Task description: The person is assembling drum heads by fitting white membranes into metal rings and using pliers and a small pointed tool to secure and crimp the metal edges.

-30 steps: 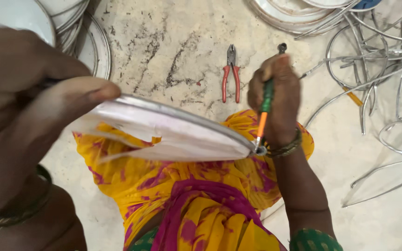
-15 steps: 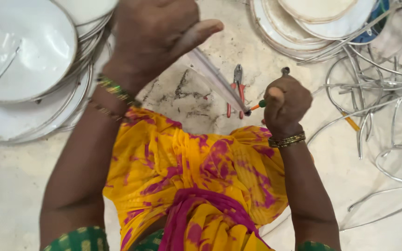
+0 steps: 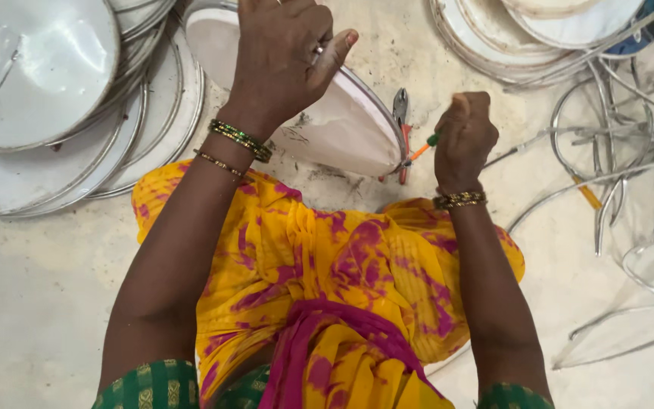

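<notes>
Left hand (image 3: 281, 57) clamps the round white metal-rimmed disc (image 3: 334, 125); right hand (image 3: 465, 140), fisted on the orange-green screwdriver (image 3: 422, 149), works the disc's rim, unfinished.

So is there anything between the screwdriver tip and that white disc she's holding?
Nothing visible: the orange-and-green screwdriver in the right hand meets the round white metal-rimmed disc at its edge, gripped by the left hand.
</notes>
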